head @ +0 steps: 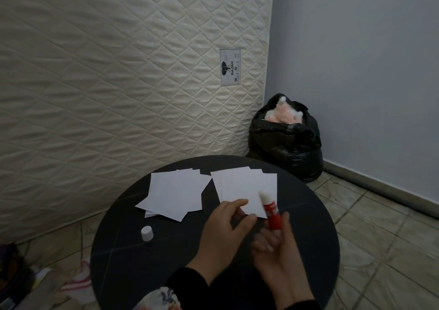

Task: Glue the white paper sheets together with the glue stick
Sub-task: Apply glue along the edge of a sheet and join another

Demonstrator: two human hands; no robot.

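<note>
Left hand point(225, 229) pinches the near corner of a white sheet on the right paper stack point(244, 186). Right hand point(280, 252) grips the uncapped red glue stick point(270, 212), white tip up over that stack. Second stack point(173, 193) lies just left; the white cap point(147, 233) stands on the dark round table point(123, 262).

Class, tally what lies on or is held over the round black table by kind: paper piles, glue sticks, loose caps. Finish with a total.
Paper piles: 2, left pile and right pile
Glue stick: 1
Cap: 1
Total: 4
</note>
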